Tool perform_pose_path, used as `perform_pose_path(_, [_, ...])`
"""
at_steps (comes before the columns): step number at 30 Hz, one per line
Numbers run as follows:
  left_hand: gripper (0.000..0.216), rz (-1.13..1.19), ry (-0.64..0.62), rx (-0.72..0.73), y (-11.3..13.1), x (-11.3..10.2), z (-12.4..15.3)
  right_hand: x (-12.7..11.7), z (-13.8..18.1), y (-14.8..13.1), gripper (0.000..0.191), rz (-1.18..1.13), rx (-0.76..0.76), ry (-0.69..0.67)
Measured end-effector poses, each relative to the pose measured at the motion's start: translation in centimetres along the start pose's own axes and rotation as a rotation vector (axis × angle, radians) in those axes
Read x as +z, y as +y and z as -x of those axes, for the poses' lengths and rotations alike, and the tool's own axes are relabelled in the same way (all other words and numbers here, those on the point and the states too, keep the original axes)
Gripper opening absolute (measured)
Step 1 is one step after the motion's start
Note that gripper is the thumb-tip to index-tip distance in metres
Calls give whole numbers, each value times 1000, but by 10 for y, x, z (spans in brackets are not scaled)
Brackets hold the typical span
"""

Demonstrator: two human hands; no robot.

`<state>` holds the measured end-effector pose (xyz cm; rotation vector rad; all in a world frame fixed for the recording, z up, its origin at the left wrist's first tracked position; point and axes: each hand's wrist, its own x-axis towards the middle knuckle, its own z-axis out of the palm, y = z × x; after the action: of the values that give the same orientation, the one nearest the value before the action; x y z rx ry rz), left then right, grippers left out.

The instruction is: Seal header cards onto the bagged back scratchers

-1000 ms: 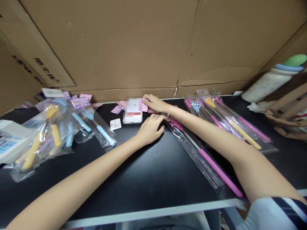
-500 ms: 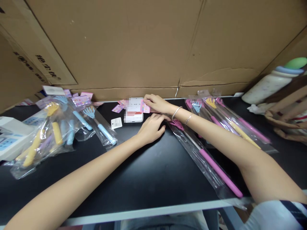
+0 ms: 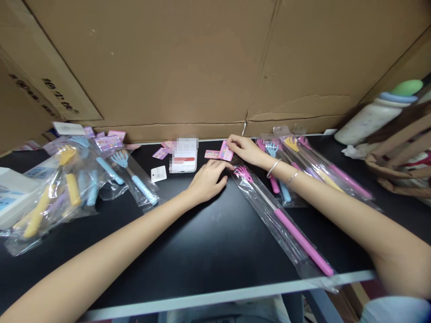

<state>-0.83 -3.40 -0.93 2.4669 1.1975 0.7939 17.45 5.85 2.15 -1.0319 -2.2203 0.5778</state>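
Observation:
My right hand (image 3: 248,151) pinches a small pink printed card (image 3: 226,150) at the back of the table. Another pink card (image 3: 212,154) lies just left of it, beyond my left hand (image 3: 208,180). That left hand rests with fingers stretched out, its index fingertip at the top end of a clear plastic bag (image 3: 259,211). Inside the bag is a back scratcher (image 3: 296,233) with a pink claw, metal shaft and pink handle, slanting toward the table's front edge. Whether the left fingers press on the bag, I cannot tell.
A phone (image 3: 183,154), a white tag (image 3: 158,173) and small cards (image 3: 161,153) lie left of my hands. Bagged back scratchers are heaped at left (image 3: 72,188) and lined up at right (image 3: 303,159). A bottle (image 3: 373,119) and brown bag (image 3: 397,152) stand far right; cardboard (image 3: 168,63) walls the back.
My right hand has moved right, away from the phone, with the pink card in its fingers. A second pink card now shows by my left hand, which stays nearly in place.

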Motion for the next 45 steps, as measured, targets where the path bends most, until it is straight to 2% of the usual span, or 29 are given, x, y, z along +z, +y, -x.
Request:
perform_pose_path(9, [31,2,-3,-1,-1,-1,1,2,4,6,28,-26,44,-1])
perform_pose_path(20, [36,-99,-9,-132,6,-6,2,-5,3,7,23,-65,167,-40])
perform_pose_path(25, [34,-175,-41,-192,12,-11,1,-9,3,9,25,-83,156,-100])
perform_pose_path(30, [28,-278,-60,-182,15,-15,0,-13,7,4,20,-103,133,-126])
perform_pose_path(45, [21,-328,-30,-182,12,-12,2,-8,10,-5,14,-324,385,-162])
